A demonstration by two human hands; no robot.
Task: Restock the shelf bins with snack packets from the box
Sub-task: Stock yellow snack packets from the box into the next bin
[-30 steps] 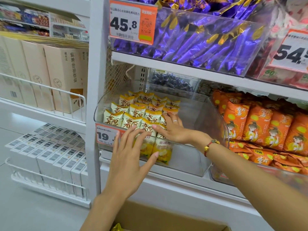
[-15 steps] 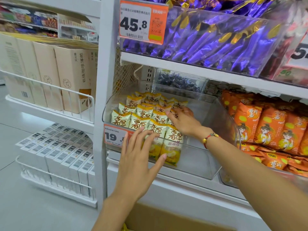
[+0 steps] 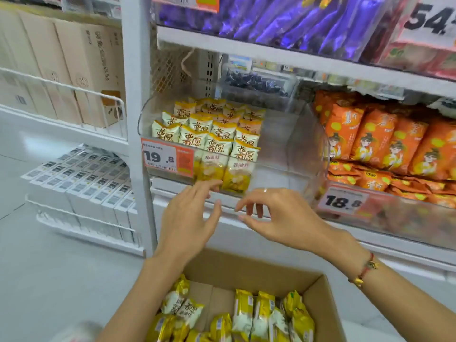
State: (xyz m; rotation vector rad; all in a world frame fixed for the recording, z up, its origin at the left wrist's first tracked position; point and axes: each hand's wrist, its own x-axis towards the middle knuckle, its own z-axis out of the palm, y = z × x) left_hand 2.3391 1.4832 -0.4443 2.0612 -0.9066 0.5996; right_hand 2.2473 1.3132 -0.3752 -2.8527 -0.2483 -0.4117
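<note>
A clear shelf bin (image 3: 293, 154) holds several yellow-and-white snack packets (image 3: 217, 134) stacked in rows on its left side; its right side is bare. Below me stands an open cardboard box (image 3: 246, 270) with several more yellow packets (image 3: 246, 314) inside. My left hand (image 3: 190, 218) hovers in front of the bin's lower edge with fingers spread and holds nothing. My right hand (image 3: 278, 215) is beside it, fingers loosely bent, a ring on one finger, also holding nothing. Both hands are above the box and out of the bin.
An orange price tag (image 3: 167, 156) reading 19.8 hangs on the bin's front. A neighbouring bin of orange packets (image 3: 385, 139) sits to the right, purple packets (image 3: 296, 18) on the shelf above. Beige cartons (image 3: 61, 65) and white boxes (image 3: 81, 178) fill the left rack.
Both hands have drawn back out of the bin and down toward the box. My view has tilted down, and the box with its packets has come into sight.
</note>
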